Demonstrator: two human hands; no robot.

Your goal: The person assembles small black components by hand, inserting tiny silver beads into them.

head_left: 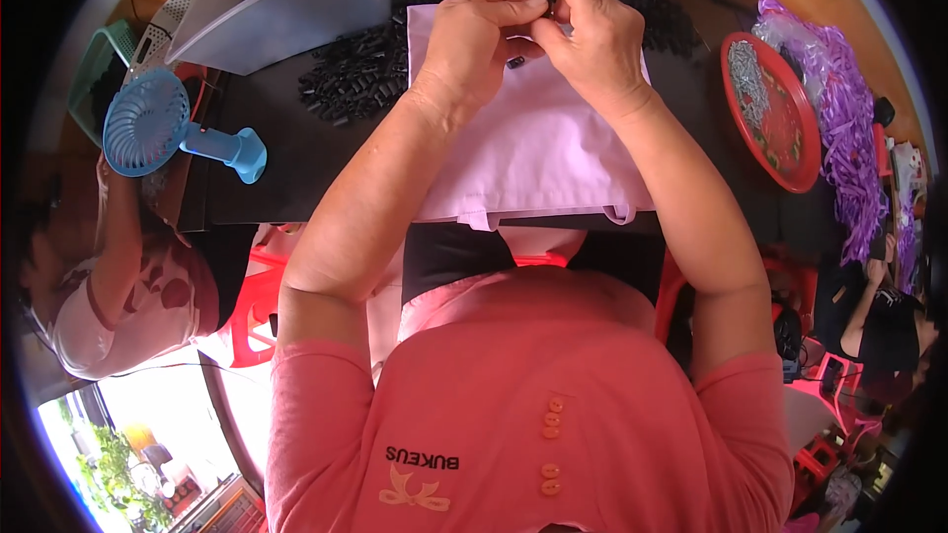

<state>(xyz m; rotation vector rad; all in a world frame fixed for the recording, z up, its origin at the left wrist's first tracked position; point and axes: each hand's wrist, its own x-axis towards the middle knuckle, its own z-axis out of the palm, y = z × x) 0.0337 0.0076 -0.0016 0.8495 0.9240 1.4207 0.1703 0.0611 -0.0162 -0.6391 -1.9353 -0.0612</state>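
Note:
Both my hands meet over a pink cloth [538,153] spread at the table edge. Thumb and fingers of my left hand [464,49] pinch a small black piece [550,6] from one side. From the other side, the bent fingers of my right hand [597,44] close on the same piece. Its exact shape is mostly hidden by the fingertips. A second small black part [515,62] shows beneath my left fingers; whether it is held or lies on the cloth, I cannot tell. Many short black cylindrical parts [346,79] lie heaped left of and beyond my hands.
A translucent plastic bin [296,15] stands at the back left, near a blue handheld fan [148,123]. To the right, a red tray [805,173] holds small silvery metal pieces [749,84], beside purple shredded strips [849,148]. Other people sit at left and far right, near red stools [259,306].

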